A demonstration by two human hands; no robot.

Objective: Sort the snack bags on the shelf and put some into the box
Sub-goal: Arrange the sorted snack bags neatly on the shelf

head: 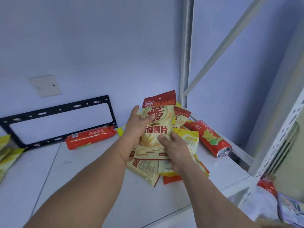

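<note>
Both hands hold one cream and red plastic chip bag (158,127) upright over a pile of snack bags (148,170) on the white shelf (82,178). Left hand (136,127) curls round its left edge. Right hand (172,145) pinches the bottom, maybe a yellow bag (190,140) too.

Both hands (136,127) (174,145) around cream snack bag (158,127) above shelf (98,170)

cream chip bag (158,129) with a red top strip and big red characters, yellow bag (190,140) next to it, orange-red packs (90,137) on the white shelf (82,178), black metal frame (59,122) along its back edge
</note>
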